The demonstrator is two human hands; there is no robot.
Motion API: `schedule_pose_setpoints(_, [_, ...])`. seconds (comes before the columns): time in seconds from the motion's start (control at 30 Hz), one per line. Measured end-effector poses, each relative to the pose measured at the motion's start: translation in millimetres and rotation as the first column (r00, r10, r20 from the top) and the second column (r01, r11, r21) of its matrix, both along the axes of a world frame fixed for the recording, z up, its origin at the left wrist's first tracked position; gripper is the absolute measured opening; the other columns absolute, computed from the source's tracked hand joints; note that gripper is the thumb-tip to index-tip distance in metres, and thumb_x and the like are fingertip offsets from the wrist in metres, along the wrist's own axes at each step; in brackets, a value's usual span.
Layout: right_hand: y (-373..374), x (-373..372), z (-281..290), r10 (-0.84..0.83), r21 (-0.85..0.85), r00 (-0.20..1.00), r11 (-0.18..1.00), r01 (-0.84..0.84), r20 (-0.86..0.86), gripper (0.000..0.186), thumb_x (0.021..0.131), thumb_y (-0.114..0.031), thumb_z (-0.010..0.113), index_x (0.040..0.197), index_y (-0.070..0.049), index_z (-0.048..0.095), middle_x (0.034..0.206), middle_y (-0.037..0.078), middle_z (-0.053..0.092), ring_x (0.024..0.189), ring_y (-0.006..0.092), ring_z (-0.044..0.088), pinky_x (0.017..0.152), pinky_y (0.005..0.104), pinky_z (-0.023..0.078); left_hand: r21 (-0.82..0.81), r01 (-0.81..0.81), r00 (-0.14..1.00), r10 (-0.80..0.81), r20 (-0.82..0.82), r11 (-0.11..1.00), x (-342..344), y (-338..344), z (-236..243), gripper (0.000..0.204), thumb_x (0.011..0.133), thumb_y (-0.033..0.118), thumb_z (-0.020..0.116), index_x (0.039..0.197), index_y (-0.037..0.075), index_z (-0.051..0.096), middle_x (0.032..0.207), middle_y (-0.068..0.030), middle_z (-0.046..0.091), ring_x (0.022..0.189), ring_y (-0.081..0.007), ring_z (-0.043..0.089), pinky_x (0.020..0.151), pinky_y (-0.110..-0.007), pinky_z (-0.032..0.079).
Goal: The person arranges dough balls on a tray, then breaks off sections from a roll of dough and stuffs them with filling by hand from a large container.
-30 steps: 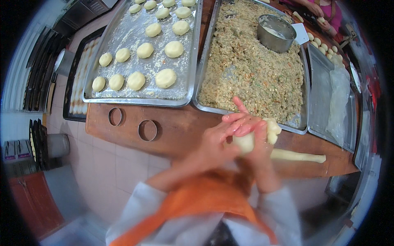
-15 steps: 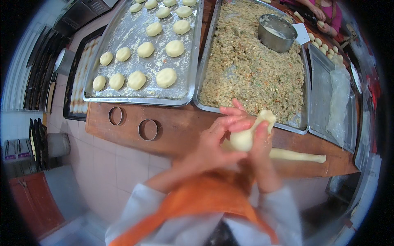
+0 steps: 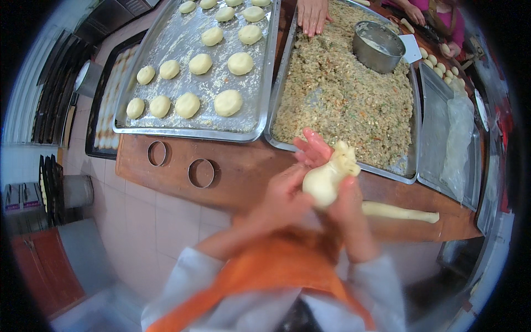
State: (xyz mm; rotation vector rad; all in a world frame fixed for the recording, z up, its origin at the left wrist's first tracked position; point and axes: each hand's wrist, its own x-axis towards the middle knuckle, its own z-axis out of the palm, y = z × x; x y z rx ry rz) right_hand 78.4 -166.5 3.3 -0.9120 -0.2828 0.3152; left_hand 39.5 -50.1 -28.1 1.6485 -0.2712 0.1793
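Note:
Between my two hands is a pale, smooth ball of dough [image 3: 321, 187], its top gathered into a ruffled, pinched neck [image 3: 344, 157]. My left hand [image 3: 287, 185] cradles the ball from the left, with some fingers stretched up behind it. On the other side my right hand [image 3: 347, 207] grips it, thumb against the dough below the neck; its other fingers are mostly hidden. A rope of dough [image 3: 401, 212] lies on the wooden table beside my right hand. Just beyond my hands is a metal tray [image 3: 285, 146] spread with chopped filling [image 3: 343, 94], with a round metal container [image 3: 379, 47] standing in it.
Left of the filling, a floured tray [image 3: 188, 131] bears several flattened dough rounds [image 3: 228, 103]. Two metal rings [image 3: 201, 173] lie on the table [image 3: 249, 177]. Another person's hand [image 3: 313, 15] is at the filling tray's far left. At right are a tray with plastic [image 3: 459, 138] and dough balls [image 3: 440, 69].
The dough ball has turned and shifted slightly left, showing its ruffled neck more. My right thumb has moved lower. Another person's hand has come in over the filling tray's far edge.

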Motion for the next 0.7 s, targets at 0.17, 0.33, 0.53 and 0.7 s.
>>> schedule_pose_setpoints(0.17, [-6.3,3.8,-0.2,0.123,-0.003,0.992,0.992,-0.123,0.015,0.036,0.087,-0.026,0.049,0.106,0.005,0.054,0.126,0.02,0.043,0.121,0.0279,0.037,0.102,0.041,0.025,-0.069,-0.039,0.997,0.034,-0.074,0.997,-0.5,1.2,2.9,0.045,0.071,0.022,0.067,0.108,0.002,0.052,0.101,-0.0085,0.054,0.092,-0.0185,0.055,0.078,-0.028,0.046])
schedule_pose_setpoints(0.33, [2.9,-0.4,0.8,-0.011,-0.12,0.998,0.993,0.018,0.062,0.036,0.085,-0.031,0.051,0.098,0.003,0.056,0.128,0.021,0.041,0.122,0.0312,0.036,0.101,0.0433,0.026,-0.056,-0.017,1.0,0.016,-0.012,0.998,-3.4,2.1,3.0,0.052,0.081,0.035,0.054,0.116,-0.002,0.046,0.111,-0.0112,0.049,0.1,-0.0192,0.049,0.084,-0.03,0.04])
schedule_pose_setpoints(0.53, [1.1,0.5,-0.6,0.117,-0.115,0.993,0.986,-0.12,-0.034,0.044,0.084,-0.034,0.055,0.107,0.002,0.052,0.132,0.018,0.036,0.122,0.0314,0.035,0.1,0.0415,0.029,-0.524,0.007,0.862,-0.27,-0.428,0.852,-10.7,9.0,-2.4,0.056,0.09,0.045,0.039,0.121,-0.001,0.043,0.115,-0.0086,0.048,0.101,-0.0161,0.05,0.083,-0.028,0.041])
schedule_pose_setpoints(0.7, [-10.5,3.8,2.2,0.124,-0.306,0.99,0.942,-0.137,-0.064,0.033,0.081,-0.013,0.059,0.111,-0.001,0.052,0.126,0.014,0.041,0.111,0.0171,0.044,0.09,0.0309,0.038,-0.626,-0.164,0.828,-0.239,-0.508,0.762,-5.4,8.2,11.6,0.042,0.092,0.027,0.042,0.126,0.002,0.04,0.109,-0.0041,0.053,0.085,-0.0079,0.053,0.071,-0.023,0.045])
